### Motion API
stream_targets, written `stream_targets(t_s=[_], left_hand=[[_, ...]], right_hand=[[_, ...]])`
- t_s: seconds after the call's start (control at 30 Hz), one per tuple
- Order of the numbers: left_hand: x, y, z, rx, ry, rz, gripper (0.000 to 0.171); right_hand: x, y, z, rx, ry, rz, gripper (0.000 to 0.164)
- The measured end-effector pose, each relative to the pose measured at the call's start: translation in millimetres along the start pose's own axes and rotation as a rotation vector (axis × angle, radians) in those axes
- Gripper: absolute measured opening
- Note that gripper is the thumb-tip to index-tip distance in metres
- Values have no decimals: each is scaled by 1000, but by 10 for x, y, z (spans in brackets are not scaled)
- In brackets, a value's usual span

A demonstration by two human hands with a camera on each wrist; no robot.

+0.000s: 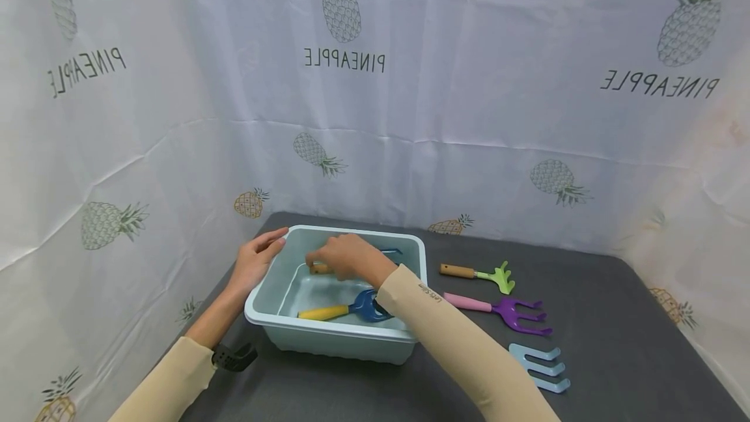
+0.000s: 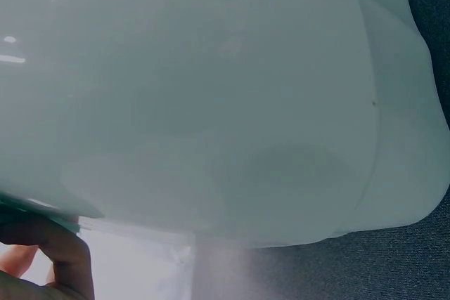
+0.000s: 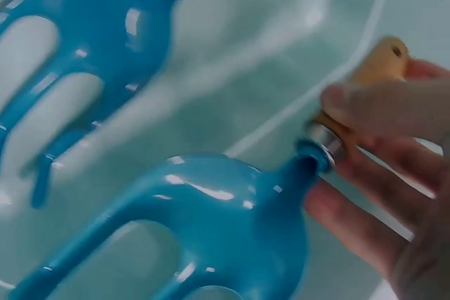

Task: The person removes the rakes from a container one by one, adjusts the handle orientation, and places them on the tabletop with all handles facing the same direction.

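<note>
1. Dark table (image 1: 305, 389), matte; on it a glossy, pale plastic tub (image 1: 335, 327), round-cornered.
2. Inside, near front wall: yellow-handled fork (image 1: 325, 312), blue head.
3. Left hand (image 1: 254, 266) grips the tub's left rim, fingers bent.
4. Right hand (image 1: 346, 256) reaches into the tub, thumb and fingers pinching the wooden-handled fork (image 3: 204, 194).
5. Right wrist view alone shows that fork's metal collar and smooth, curved tines clearly; head view mostly hides them.
6. Behind: creased pineapple-print curtain (image 1: 469, 103).
</note>
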State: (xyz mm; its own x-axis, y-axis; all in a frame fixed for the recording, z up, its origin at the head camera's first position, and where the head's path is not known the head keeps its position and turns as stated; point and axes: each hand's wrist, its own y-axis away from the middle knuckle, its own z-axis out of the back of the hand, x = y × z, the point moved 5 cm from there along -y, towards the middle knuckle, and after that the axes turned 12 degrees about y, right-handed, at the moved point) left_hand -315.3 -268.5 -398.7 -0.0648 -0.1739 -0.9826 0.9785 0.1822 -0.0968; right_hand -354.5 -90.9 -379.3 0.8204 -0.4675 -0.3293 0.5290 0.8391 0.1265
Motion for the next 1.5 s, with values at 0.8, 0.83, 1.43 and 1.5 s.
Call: stream_targets(t_s=[0.8,0.83,1.43,1.5], left_hand=[[6,15,15,-12,-15,-6,49],[5,16,16,-11,-15,-9,49],[-48,43,13,-27,-45,4,50],[-52,50,10,-23,-40,4,50]], right_hand=[[-32,258,421,77,-104,20,54],[-42,278,446,84,-105,17,56],[-316,764,824,15,-142,-19,68],[-344,818,838,9,-160,-26,68]])
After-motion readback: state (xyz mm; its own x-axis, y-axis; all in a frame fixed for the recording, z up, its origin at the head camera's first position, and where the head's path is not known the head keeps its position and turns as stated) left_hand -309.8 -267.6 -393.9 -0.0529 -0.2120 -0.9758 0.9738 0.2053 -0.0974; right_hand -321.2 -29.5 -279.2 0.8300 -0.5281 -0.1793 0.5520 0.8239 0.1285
